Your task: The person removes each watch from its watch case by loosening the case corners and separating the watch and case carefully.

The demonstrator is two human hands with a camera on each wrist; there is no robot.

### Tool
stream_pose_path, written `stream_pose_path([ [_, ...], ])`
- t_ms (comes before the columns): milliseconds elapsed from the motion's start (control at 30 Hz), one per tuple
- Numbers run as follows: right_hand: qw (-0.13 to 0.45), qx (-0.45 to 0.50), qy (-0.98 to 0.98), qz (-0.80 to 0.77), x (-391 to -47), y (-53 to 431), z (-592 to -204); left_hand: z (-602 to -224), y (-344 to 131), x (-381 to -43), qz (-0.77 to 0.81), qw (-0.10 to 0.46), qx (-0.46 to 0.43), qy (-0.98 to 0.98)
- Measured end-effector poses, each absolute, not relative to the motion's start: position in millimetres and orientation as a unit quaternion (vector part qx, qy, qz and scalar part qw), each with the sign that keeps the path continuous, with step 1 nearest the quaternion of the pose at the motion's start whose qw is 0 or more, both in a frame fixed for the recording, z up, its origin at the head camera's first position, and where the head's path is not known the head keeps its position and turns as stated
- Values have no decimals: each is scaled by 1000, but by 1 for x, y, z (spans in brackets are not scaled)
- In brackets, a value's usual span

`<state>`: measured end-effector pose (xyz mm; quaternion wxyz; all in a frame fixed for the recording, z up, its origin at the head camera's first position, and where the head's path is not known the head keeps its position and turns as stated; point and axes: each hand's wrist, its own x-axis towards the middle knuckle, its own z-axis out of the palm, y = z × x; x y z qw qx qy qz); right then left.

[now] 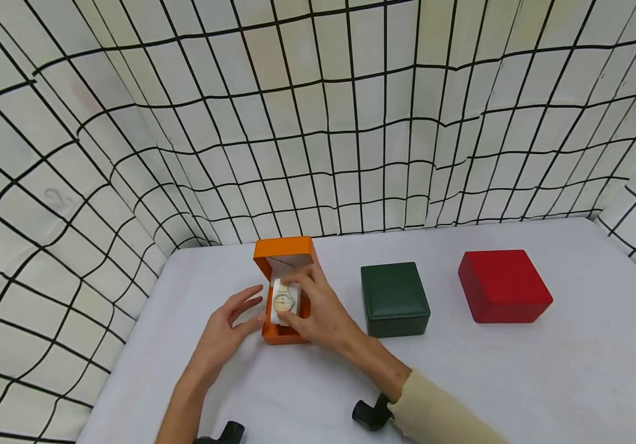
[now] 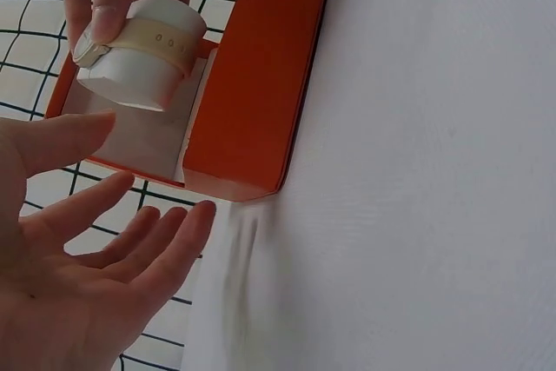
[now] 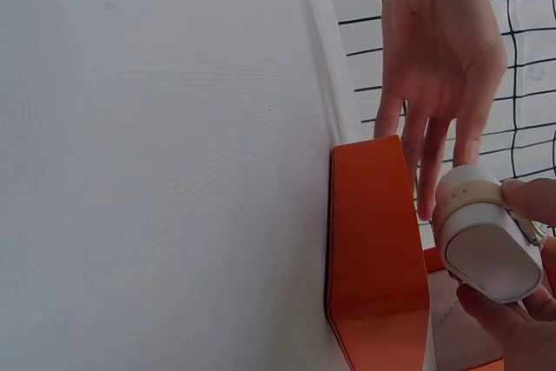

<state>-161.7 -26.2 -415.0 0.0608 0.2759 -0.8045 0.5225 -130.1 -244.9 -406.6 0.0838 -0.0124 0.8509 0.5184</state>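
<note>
A wristwatch (image 1: 283, 302) with a pale dial and cream strap is wrapped round a white cushion (image 2: 130, 91). My right hand (image 1: 326, 313) grips the watch and cushion between thumb and fingers, right over an orange watch box (image 1: 286, 247). The box stands with its lid up, and its pale lining (image 2: 156, 138) shows in the left wrist view. My left hand (image 1: 220, 336) is at the left side of the box, fingers spread and relaxed, holding nothing. In the right wrist view, the cushion's flat oval end (image 3: 493, 260) faces the camera.
A closed dark green box (image 1: 395, 297) sits right of the orange one, with a closed red box (image 1: 503, 285) farther right. All stand on a white-covered table (image 1: 573, 376). Black netting (image 1: 351, 129) over pale walls borders the back and sides.
</note>
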Motion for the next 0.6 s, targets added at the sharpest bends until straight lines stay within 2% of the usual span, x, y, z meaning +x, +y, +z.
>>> stream_pose_path([
  [267,52,266,-804,530,-154,-29,-409,-404,-242,-128,543,8,2,840],
  [600,52,271,-790,548,-153,-23,-409,-405,-229,-130,560,43,34,827],
])
